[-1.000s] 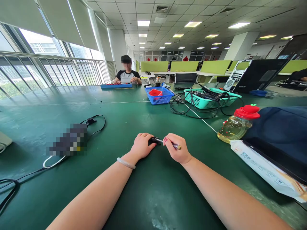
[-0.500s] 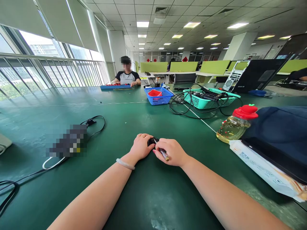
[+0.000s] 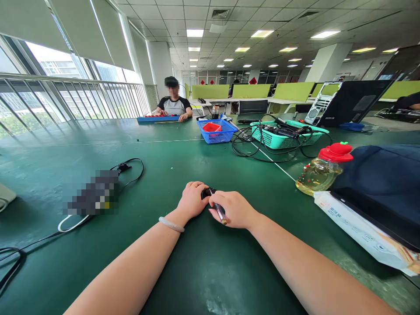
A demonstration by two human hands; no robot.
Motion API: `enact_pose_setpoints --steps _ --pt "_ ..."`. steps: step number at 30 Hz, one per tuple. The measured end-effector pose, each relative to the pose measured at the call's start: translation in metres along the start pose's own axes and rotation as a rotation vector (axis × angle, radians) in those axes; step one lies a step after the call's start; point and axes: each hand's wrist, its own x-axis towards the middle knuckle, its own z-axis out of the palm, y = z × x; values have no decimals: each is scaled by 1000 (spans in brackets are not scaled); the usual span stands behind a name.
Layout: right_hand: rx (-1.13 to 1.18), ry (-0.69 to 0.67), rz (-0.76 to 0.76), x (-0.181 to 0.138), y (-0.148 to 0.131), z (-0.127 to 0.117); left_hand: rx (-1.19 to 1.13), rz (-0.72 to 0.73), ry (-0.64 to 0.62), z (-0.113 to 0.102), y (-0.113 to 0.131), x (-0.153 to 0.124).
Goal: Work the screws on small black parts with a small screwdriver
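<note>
On the table, my left hand (image 3: 193, 200) is closed around a small black object (image 3: 208, 193) and holds it against the surface. The fingers cover much of the object, so its kind does not show. My right hand (image 3: 234, 209) grips a small screwdriver (image 3: 221, 214) with a dark handle and a gold-coloured end. The handle points back toward me, and the thin shaft slants down to the black object. Whether the tip sits in a screw cannot be made out. My hands are side by side, almost touching.
A blurred dark device (image 3: 93, 194) with cables lies left. Ahead are a blue basket (image 3: 217, 136) and a green basket (image 3: 278, 141) of cables. A red-lidded bottle (image 3: 320, 175), a white packet (image 3: 361, 232) and a dark blue bag (image 3: 380, 183) are right. Another person (image 3: 173, 105) sits across the table.
The screwdriver's handle end has swung slightly left and toward me, with my right fingers shifting along. My left hand stays on the black object almost unmoved.
</note>
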Motion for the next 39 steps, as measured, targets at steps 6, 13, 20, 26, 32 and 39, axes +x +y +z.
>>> enact_pose_setpoints --steps 6,13,20,26,32,39 --pt "-60 -218 -26 1 -3 0 1 -107 29 -5 2 0" --pt "-74 -195 -18 2 -4 0 6 -128 14 -6 3 -1" --pt "-91 -127 12 1 -6 -2 0 -136 24 -6 2 -1" --pt "-82 -186 11 2 -6 -2 1 -128 30 -7 2 -1" --pt "7 -90 88 2 -9 -2 20 -127 25 -9 5 -3" --pt "309 176 281 2 1 0 38 -135 32 -10 7 -5"
